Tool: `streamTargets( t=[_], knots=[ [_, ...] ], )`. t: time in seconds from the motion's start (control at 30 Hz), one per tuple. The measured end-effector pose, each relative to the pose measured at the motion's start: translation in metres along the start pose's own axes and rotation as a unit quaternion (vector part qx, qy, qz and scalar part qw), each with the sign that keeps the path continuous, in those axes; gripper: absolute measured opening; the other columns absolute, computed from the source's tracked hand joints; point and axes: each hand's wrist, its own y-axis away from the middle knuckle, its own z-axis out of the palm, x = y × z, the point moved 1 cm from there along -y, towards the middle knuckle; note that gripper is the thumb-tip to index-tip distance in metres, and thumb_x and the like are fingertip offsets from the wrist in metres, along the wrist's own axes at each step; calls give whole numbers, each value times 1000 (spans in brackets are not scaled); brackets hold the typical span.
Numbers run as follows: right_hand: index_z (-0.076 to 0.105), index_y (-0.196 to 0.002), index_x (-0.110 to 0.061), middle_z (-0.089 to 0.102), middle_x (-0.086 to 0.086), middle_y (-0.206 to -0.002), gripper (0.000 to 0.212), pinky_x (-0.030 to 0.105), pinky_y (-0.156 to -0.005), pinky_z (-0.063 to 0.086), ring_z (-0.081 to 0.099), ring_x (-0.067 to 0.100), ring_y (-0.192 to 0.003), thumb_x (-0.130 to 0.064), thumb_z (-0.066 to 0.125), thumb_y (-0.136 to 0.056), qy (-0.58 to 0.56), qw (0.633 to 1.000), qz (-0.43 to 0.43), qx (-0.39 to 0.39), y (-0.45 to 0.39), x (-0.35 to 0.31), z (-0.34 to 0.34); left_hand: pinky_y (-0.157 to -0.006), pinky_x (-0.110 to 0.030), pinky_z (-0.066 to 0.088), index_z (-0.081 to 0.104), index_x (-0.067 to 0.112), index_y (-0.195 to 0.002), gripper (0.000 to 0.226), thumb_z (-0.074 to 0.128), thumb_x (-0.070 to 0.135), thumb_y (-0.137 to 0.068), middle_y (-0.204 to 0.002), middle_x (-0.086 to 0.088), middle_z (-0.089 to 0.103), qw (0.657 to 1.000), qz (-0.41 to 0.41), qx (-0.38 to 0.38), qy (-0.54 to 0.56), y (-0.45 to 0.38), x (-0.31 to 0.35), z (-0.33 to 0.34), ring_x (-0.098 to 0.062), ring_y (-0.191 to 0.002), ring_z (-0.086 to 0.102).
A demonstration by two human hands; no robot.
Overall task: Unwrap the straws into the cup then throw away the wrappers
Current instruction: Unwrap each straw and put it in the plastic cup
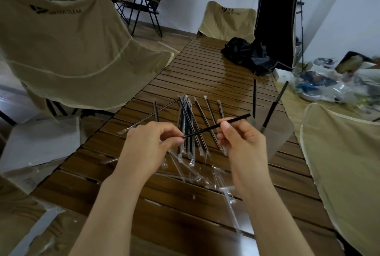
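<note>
Both hands share one black straw (216,126) over the slatted wooden surface (205,70): the right hand (240,138) pinches it near mid-length in a closed grip, while the left hand (152,142) pinches its lower tip, a clear wrapper (164,159) trailing beneath. Wrapped straws (191,124) lie fanned out at twelve o'clock from the hands, empty wrappers (224,183) at six o'clock. At two o'clock a clear cup (275,132) holds two bare straws (273,107).

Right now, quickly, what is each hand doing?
Left hand: pinching the near end of the black straw, apparently with its wrapper.
Right hand: pinching the same straw further along.
</note>
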Motion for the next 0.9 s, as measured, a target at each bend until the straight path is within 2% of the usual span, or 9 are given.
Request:
streamTargets(
  t=[0.07,0.17,0.27,0.47,0.53,0.63,0.73,0.9],
  knots=[
    [68,-96,-12,70,0,-82,14,28,-73,50,64,13,-76,-9,55,-92,-4,1000,-23,7,-2,-5,-4,-95,-45,50,69,43,-90,19,59,54,-78,-82,26,67,1000,-4,2,0,0,0,-1,7,-82,62],
    [61,-100,-6,72,6,-91,16,28,-66,53,67,19,-76,-9,46,-98,3,997,-80,-13,0,-13,-3,-95,-45,49,67,45,-89,8,64,48,-81,-82,26,66,1000,-9,-5,-5,0,1,1,6,-83,62],
    [54,-100,-3,71,11,-91,15,30,-63,57,70,23,-75,-9,40,-100,20,990,-129,-44,3,-18,3,-97,-45,47,65,47,-86,3,66,46,-83,-81,27,65,1000,-9,-8,-11,0,1,2,6,-84,61],
    [61,-100,-7,71,1,-90,16,27,-72,57,68,12,-79,-1,47,-96,115,976,-152,-101,7,-19,11,-91,-39,53,68,43,-89,6,67,40,-84,-84,24,67,999,-18,-24,14,1,0,5,7,-83,62],
    [62,-98,-8,71,0,-88,17,28,-70,57,67,12,-77,0,47,-95,121,972,-183,-79,8,-22,10,-88,-36,55,64,47,-85,8,67,40,-85,-82,25,66,999,-21,-38,12,2,3,6,7,-82,62],
    [61,-96,-11,69,1,-85,19,29,-67,56,65,15,-72,0,46,-96,100,969,-227,-21,9,-34,4,-96,-42,49,63,50,-81,7,66,44,-85,-79,28,65,999,-13,-46,-2,1,8,9,11,-83,59],
    [61,-98,-11,68,2,-84,18,29,-64,55,63,18,-69,-2,45,-97,92,959,-267,18,11,-46,-3,-98,-42,48,65,46,-85,2,63,45,-87,-79,27,64,999,6,-54,0,2,19,16,9,-84,59],
    [60,-100,-11,65,1,-81,17,25,-61,49,58,17,-66,-4,45,-98,115,940,-319,45,12,-53,-7,-96,-39,49,66,43,-92,13,58,50,-86,-81,26,66,997,45,-63,-25,2,31,34,9,-85,60]
  ],
)
